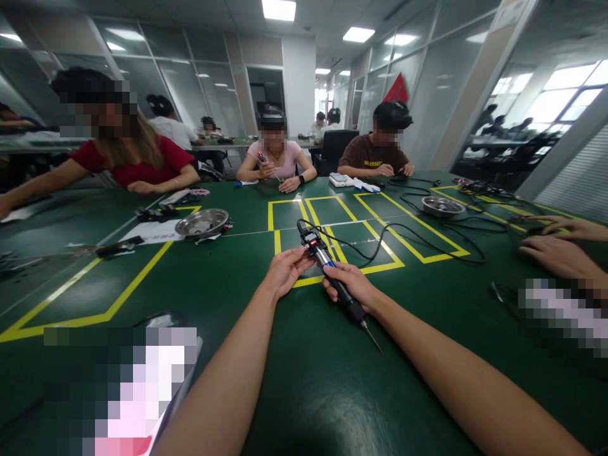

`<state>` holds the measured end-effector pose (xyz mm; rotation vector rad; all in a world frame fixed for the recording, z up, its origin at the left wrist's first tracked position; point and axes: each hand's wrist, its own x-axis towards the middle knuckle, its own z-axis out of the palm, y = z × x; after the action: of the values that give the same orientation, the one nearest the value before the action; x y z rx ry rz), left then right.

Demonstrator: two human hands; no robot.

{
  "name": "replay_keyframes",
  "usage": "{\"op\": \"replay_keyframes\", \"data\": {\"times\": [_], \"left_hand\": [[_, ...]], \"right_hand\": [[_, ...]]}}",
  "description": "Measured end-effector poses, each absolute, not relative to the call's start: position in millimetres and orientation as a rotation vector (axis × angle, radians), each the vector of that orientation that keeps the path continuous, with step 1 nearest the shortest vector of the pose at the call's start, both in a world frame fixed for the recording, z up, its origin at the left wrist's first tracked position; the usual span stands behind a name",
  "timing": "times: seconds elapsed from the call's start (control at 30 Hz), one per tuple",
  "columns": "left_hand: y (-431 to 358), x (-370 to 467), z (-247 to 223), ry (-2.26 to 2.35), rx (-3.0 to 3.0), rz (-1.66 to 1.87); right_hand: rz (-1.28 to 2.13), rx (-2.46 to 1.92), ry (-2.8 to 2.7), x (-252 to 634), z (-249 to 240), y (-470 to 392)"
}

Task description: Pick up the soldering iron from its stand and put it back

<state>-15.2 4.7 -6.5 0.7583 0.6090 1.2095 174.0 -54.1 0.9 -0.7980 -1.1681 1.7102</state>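
A corded electric screwdriver [350, 305] is held at a slant over the green table [304, 386], its thin bit pointing down toward me on the right. My right hand [351, 284] wraps round the middle of its body. At the far end, where the black cord [387, 227] enters, my left hand [285, 271] pinches the tool's tail with its thumb and fingertips. The fingers partly hide that end, so exactly what they press on is unclear. From there the cord loops away across the table to the right.
Yellow tape outlines [389, 259] mark the table. One metal bowl [209, 229] stands left, another metal bowl [444, 212] right among cables. Another person's hands [560, 250] rest at the right edge. Several people sit across. A blurred pale object [152, 380] lies near my left forearm.
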Motion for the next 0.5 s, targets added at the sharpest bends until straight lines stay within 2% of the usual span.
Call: {"op": "replay_keyframes", "data": {"times": [0.5], "left_hand": [[1.9, -8.0, -1.4, 0.679, 0.835, 1.259]], "right_hand": [[1.692, -0.839, -1.222, 171.2, 0.1, -57.4]]}}
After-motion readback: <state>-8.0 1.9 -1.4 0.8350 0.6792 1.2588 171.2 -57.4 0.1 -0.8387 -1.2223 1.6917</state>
